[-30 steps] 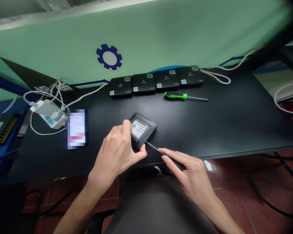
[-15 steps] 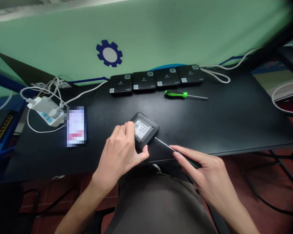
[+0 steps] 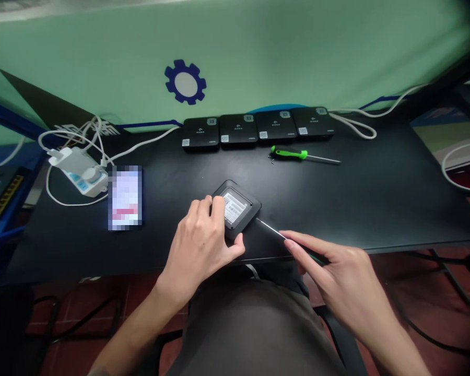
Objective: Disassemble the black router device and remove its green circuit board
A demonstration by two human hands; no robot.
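My left hand (image 3: 203, 235) grips a small black square box (image 3: 246, 215) by its left side and near corner, fingers over the top and thumb at the front. The box lies on the desk with its labelled face up, turned at an angle. In my right hand (image 3: 332, 261) is a screwdriver (image 3: 272, 228) with a thin metal shaft and a dark green handle, mostly hidden by the fingers. Its tip is at the right edge of the box; whether it touches the seam I cannot tell.
Several black boxes (image 3: 238, 131) stand in a row along the green wall. A green screwdriver (image 3: 290, 152) lies before them beside tiny screws (image 3: 272, 162). At left are a phone (image 3: 125, 198) and a white power strip (image 3: 82, 175) with tangled cables. The desk's front edge runs under my wrists.
The whole view has shifted slightly, so things appear a little further right. Both hands keep their holds, with the screwdriver tip still beside the box's right edge.
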